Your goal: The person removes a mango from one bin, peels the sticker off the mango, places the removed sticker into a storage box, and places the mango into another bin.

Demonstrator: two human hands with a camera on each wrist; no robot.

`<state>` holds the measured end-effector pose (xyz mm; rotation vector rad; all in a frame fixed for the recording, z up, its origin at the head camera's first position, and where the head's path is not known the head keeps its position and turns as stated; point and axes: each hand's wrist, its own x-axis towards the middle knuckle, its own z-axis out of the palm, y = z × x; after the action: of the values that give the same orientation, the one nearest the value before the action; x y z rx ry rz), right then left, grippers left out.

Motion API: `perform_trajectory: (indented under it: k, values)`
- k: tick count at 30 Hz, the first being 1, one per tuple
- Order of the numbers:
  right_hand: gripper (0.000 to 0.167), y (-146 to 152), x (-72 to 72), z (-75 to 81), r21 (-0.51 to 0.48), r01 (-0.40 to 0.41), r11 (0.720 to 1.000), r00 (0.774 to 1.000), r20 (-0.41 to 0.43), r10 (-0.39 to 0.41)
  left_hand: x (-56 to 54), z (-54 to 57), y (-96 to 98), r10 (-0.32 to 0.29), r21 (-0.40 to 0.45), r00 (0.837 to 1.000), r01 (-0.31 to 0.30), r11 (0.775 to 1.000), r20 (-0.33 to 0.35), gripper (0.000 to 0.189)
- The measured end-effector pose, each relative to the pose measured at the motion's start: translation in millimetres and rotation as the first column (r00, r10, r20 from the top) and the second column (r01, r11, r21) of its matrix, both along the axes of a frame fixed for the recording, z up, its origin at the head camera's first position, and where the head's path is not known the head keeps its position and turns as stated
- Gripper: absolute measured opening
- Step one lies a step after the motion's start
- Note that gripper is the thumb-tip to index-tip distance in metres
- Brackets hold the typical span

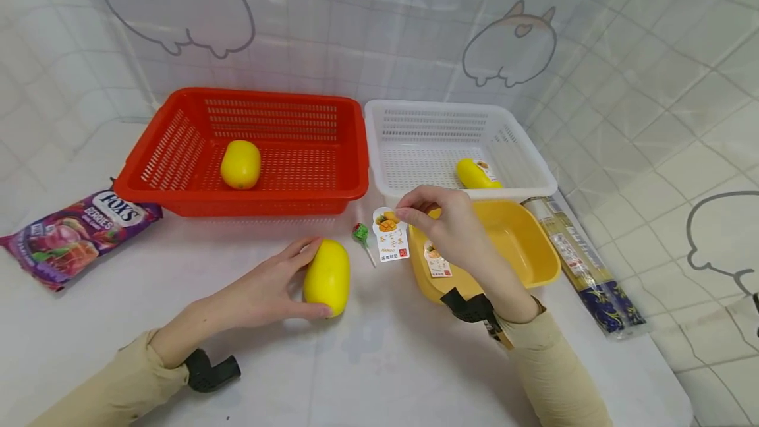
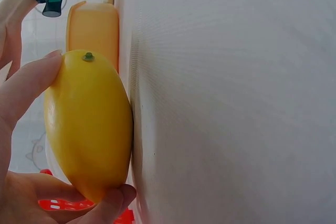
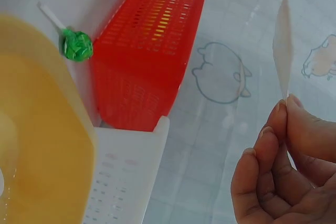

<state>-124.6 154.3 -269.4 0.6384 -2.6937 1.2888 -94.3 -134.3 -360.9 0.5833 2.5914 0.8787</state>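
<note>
My left hand (image 1: 269,292) grips a yellow mango (image 1: 328,277) on the white table, thumb at one end and fingers at the other. In the left wrist view the mango (image 2: 89,124) shows a small green stem end. My right hand (image 1: 447,226) pinches a white mango sticker (image 1: 391,237) by its edge between thumb and fingertips, above the table. Seen edge-on, the sticker (image 3: 282,45) appears as a thin sheet in the right wrist view. Beneath that hand is a yellow basin (image 1: 504,236), with another mango sticker (image 1: 437,262) inside it.
A red basket (image 1: 267,206) holding a mango (image 1: 240,165) stands behind, next to a white basket (image 1: 409,188) with a stickered mango (image 1: 474,174). A green-wrapped lollipop (image 1: 360,234) lies between the hands. A purple candy bag (image 1: 83,232) is left; a long noodle-like packet (image 1: 584,262) is right.
</note>
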Motion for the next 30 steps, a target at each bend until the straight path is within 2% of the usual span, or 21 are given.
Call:
perform_trajectory:
  k: [10,16,23,30]
  values:
    - [0.009,3.9,-0.5,1.9,0.003,0.036,0.999,0.998,-0.053,-0.036,0.4,-1.5,0.9,0.003,-0.002,1.0,-0.003,1.0,0.002,0.121]
    - [0.004,7.7,-4.1,2.0,0.017,0.036,0.999,0.997,-0.076,-0.034,0.0,-1.1,0.6,0.006,-0.003,1.0,-0.006,1.0,-0.002,0.121]
    - [0.006,19.3,-8.2,4.8,0.08,0.033,0.996,0.998,-0.056,-0.029,1.7,-1.4,0.1,-0.004,0.003,1.0,0.004,1.0,0.002,0.121]
    - [0.005,32.2,-20.6,6.5,0.187,0.0,0.982,1.0,0.006,-0.001,0.9,-0.3,-0.4,-0.002,0.0,1.0,0.002,1.0,0.002,0.121]
